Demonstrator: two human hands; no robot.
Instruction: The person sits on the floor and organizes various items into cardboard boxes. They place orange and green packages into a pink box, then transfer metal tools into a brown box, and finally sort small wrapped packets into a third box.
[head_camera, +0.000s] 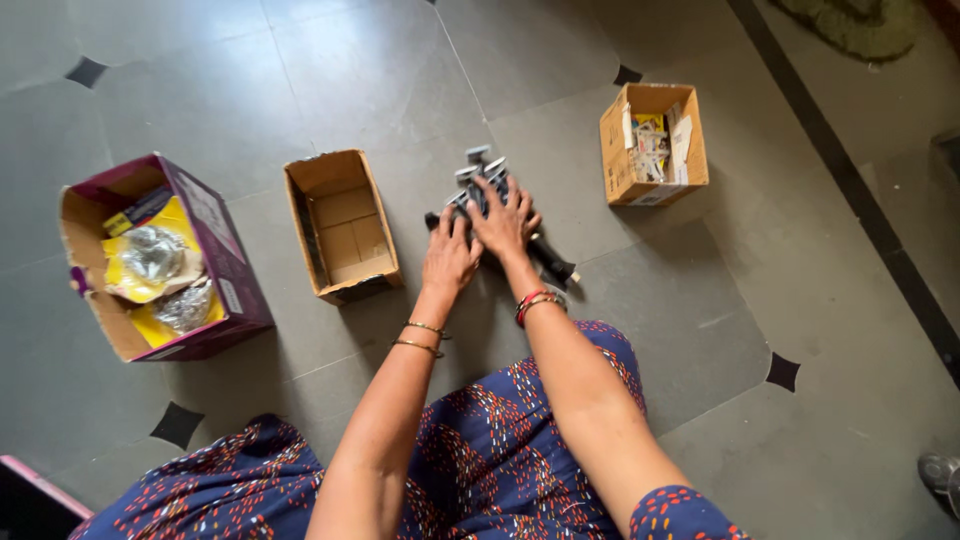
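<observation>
Grey-and-black small parts (487, 185) lie bunched on the tiled floor (800, 300) at centre frame under my left hand (449, 256) and right hand (505, 220), both pressed flat side by side, while the open cardboard box (342, 225) left of them holds none yet.

Matt grey stone floor (760, 300); plain brown cardboard box (340, 225); dark plastic parts (480, 180) with metal ends; crinkled glossy foil (152, 252).
</observation>
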